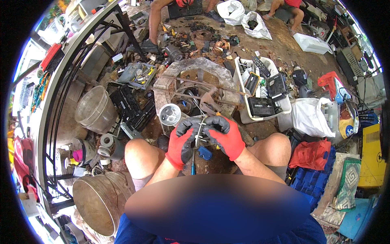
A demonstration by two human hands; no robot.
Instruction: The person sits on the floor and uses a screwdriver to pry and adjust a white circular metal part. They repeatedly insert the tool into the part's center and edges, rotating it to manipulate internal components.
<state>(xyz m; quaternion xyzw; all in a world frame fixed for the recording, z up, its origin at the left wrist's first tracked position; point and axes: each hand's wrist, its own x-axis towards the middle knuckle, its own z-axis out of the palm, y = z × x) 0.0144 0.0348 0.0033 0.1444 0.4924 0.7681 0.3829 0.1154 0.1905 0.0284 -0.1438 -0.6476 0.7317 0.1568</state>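
In front of my knees, both hands wear red gloves with dark grey palms. My left hand [183,140] and my right hand [224,136] are closed, fingertips meeting on a thin pale strip with small prongs [199,132]. Its exact kind is too small to tell, and the fingers hide part of it. Below the hands, a screwdriver with a blue handle [193,167] points away from me. A small blue block-like piece [204,153] lies beside it. Just beyond my hands stands a worn, many-sided block [166,83] with rusty metal bars across its opening.
A white perforated cup [170,114] rests left of the block. To the right, a white bin [266,118] holds remotes and black devices. Buckets [90,217] and a metal table frame [48,105] line my left. Scrap covers the floor ahead, where another person's leg [154,20] shows.
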